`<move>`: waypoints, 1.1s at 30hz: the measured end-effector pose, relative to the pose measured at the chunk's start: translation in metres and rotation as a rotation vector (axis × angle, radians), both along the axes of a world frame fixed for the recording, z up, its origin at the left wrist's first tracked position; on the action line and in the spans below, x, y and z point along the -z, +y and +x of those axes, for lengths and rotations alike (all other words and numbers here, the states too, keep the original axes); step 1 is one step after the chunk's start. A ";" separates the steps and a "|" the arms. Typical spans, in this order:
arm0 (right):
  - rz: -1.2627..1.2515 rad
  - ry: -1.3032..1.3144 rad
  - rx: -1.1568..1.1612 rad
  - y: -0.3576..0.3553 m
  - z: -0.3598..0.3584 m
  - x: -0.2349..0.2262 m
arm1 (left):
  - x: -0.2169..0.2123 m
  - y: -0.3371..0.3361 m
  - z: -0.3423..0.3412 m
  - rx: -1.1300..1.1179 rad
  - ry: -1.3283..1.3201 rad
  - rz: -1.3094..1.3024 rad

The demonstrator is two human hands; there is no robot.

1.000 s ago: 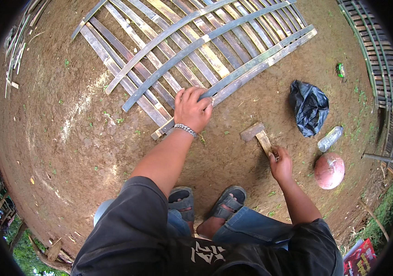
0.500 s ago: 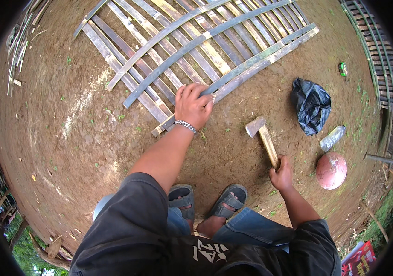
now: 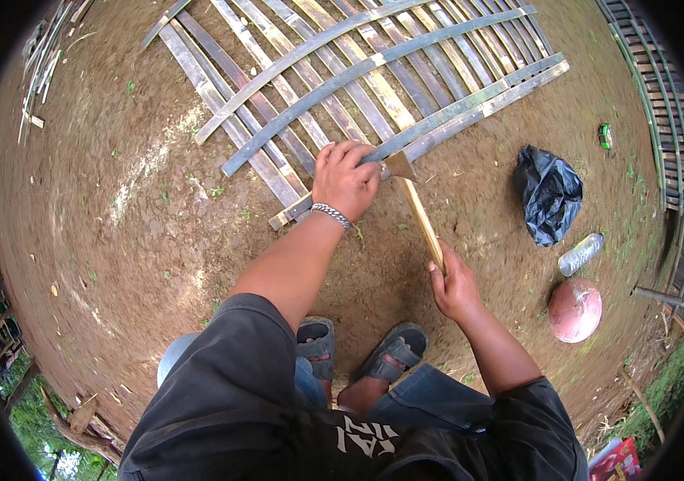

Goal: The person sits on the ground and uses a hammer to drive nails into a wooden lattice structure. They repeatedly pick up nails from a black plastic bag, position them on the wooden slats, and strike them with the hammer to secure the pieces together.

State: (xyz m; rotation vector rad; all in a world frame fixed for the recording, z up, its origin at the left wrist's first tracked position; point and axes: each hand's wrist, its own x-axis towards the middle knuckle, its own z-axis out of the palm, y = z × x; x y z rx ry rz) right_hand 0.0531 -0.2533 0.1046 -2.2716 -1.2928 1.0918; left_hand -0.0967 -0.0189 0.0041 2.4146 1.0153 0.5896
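Note:
A panel of bamboo slats (image 3: 355, 106) lies on the dirt ahead, its long strips crossed by several curved rails. My left hand (image 3: 345, 183), wearing a chain bracelet, is closed over the near edge rail (image 3: 470, 112), close to that rail's left end. My right hand (image 3: 456, 282) grips the lower part of a hatchet's wooden handle (image 3: 422, 224). The metal hatchet head (image 3: 399, 166) is at the rail, just right of my left fingers; whether it touches the bamboo I cannot tell.
To the right lie a crumpled black plastic bag (image 3: 550, 195), a clear plastic bottle (image 3: 581, 255), a worn pink ball (image 3: 575, 310) and a small green item (image 3: 605, 136). Another slatted panel (image 3: 670, 104) stands at the far right. Loose strips (image 3: 44, 60) lie far left.
My right hand has swung the hatchet up and left, bringing its head from above the dirt to the rail beside my left hand. The left hand keeps its hold.

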 end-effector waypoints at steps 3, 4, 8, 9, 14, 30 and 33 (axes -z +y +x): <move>0.018 -0.012 -0.019 0.000 0.000 0.007 | 0.001 0.001 0.000 0.009 -0.012 -0.002; 0.031 -0.022 -0.019 -0.003 -0.002 0.007 | 0.002 0.001 0.001 0.015 -0.018 -0.005; 0.073 -0.032 -0.038 -0.003 -0.002 0.015 | 0.001 0.002 0.001 -0.005 -0.042 0.050; 0.061 -0.025 -0.015 -0.002 -0.001 0.014 | 0.001 0.001 0.001 -0.006 -0.044 0.040; 0.116 -0.033 -0.025 -0.005 0.003 0.013 | 0.000 0.002 0.000 -0.006 -0.045 0.050; 0.180 -0.059 -0.039 -0.007 0.003 0.017 | -0.001 0.001 0.001 -0.009 -0.048 0.033; 0.141 -0.074 -0.033 -0.005 0.005 0.021 | -0.001 0.001 0.002 -0.003 -0.043 0.032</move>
